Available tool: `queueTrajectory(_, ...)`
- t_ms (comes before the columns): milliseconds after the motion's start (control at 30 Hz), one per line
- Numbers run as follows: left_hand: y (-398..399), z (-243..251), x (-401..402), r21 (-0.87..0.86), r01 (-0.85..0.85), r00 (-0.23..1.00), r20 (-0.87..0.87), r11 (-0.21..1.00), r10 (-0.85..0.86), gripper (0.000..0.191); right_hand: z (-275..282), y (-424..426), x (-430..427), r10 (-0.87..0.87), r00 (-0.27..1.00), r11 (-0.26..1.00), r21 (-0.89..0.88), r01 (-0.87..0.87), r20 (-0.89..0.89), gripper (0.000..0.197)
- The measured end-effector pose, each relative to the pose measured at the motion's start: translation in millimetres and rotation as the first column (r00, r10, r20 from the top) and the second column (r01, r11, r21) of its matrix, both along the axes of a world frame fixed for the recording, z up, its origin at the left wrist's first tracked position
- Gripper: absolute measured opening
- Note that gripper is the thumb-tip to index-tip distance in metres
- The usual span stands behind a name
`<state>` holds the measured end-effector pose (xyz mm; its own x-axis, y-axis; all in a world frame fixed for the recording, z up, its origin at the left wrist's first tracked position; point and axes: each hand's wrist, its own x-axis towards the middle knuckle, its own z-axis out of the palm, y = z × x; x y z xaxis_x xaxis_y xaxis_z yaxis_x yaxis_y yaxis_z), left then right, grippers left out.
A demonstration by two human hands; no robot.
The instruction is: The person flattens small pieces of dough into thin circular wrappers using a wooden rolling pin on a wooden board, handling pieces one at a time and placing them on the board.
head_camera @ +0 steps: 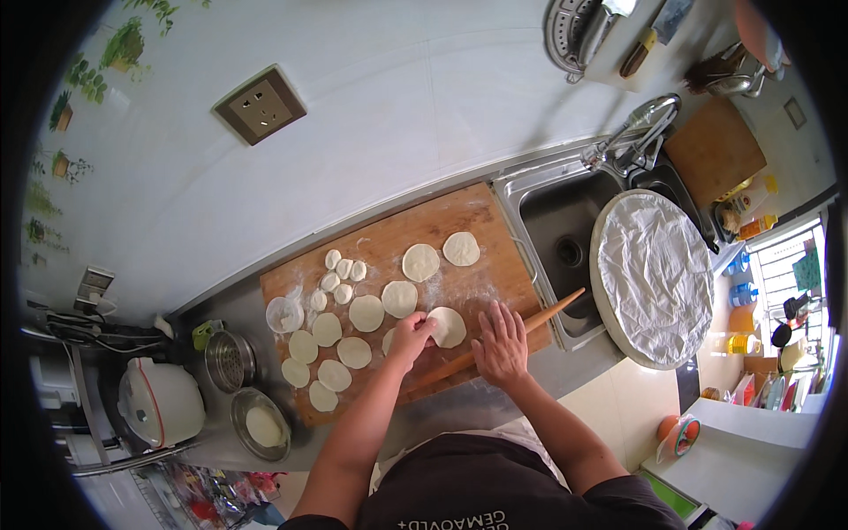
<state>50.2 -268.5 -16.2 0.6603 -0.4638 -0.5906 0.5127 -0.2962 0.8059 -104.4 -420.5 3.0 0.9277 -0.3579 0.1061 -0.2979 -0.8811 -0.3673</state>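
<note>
My left hand (412, 339) pinches the left edge of a round dough wrapper (448, 328) between thumb and fingers. Flat on a tapered wooden rolling pin (554, 310) lies my right hand (501, 338), fingers extended, just right of that wrapper. The pin slants across the near right part of a floured wooden board (477, 205). Several rolled wrappers (366, 313) are spread over the board's left and middle, two more (421, 263) (461, 249) nearer the wall. Small flattened dough pieces (344, 268) sit grouped at the far left, by a clear tub of flour (285, 315).
Right of the board is a steel sink (540, 205), partly covered by a round tray wrapped in foil-like sheeting (652, 278). At left stand a steel strainer pot (230, 361), a metal bowl (242, 430) holding dough (265, 426) and a white rice cooker (162, 404). A faucet (596, 156) rises behind the sink.
</note>
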Motion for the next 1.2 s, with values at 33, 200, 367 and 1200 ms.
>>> queueTrajectory(33,-1,-2,5,-0.003,-0.006,1.000,-0.003,1.000,0.006,0.022,2,1,-5,0.006,1.000,1.000,-0.003,-0.006,-0.003,0.058)
queueTrajectory(200,-20,11,54,-0.049,-0.030,0.998,0.052,0.998,0.032,0.015,5,-2,-7,-0.011,1.000,1.000,0.004,0.011,0.006,0.055)
queueTrajectory(367,-20,10,140,0.099,0.104,0.892,0.430,0.990,-0.137,0.019,3,0,-4,-0.012,1.000,1.000,0.013,0.011,0.027,0.054)
queueTrajectory(1200,53,37,162,0.711,0.157,0.393,0.592,0.686,-0.704,0.050,9,-1,1,0.025,0.995,0.999,0.022,-0.027,0.092,0.050)
